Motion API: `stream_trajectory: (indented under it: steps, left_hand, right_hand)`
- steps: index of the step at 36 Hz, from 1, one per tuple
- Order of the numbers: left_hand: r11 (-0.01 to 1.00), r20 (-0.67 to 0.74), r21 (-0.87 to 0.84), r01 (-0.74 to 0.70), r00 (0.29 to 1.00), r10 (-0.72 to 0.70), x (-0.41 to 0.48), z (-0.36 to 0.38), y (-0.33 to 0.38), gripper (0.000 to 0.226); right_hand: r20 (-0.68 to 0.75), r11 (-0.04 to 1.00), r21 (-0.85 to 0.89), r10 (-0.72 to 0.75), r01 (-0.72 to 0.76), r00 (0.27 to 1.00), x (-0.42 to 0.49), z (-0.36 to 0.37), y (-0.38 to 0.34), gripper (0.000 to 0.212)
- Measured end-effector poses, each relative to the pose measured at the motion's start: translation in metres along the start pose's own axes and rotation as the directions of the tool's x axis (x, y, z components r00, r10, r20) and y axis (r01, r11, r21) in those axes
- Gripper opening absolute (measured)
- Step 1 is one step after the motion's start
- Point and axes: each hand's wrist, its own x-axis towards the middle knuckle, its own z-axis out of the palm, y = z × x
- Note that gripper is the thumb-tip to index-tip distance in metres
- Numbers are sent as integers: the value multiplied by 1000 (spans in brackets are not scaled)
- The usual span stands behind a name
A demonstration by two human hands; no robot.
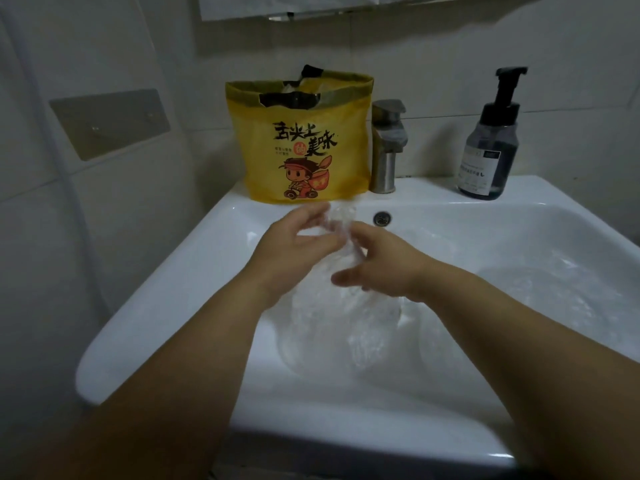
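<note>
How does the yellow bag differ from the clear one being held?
The yellow bag is opaque and cartoon-printed; the clear bag is see-through and plain. The yellow bag stands alone on the sink rim; the clear bag droops into the basin from the left hand and right hand. Both are soft.

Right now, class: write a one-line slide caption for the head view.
Left hand and right hand hold a clear plastic bag in the sink; yellow bag, tap, soap bottle behind.
</note>
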Motion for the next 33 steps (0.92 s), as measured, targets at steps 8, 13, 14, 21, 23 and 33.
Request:
stream_trajectory:
  steps: [8, 13, 14, 21, 23, 33]
  left_hand:
    - [999, -191, 29, 29, 981, -23, 8, -7, -8, 7]
    - [995, -287, -86, 55, 955, -77, 15, -14, -12, 15]
    - [989, -288, -132, 66, 952, -102, 16, -15, -12, 17]
    - [900, -204, -428, 81, 962, -184, 17, -18, -11, 23]
    - [884, -185, -455, 103, 961, -207, 18, -19, -10, 22]
    - [903, -23, -394, 169, 981, -194, 11, -18, -3, 42]
  right_hand:
    - [75, 995, -37, 95, -92, 993, 2, -6, 2, 69]
    - [-126, 986, -147, 59, -77, 990, 8, -11, 9, 30]
    - [-180, 986, -147, 46, -73, 983, 9, -12, 10, 19]
    - [-416, 996, -7, 75, -86, 906, 13, -21, 17, 29]
    - [-419, 994, 65, 107, -87, 902, 13, -23, 17, 34]
    - [-96, 910, 398, 168, -116, 981, 4, -25, 1, 50]
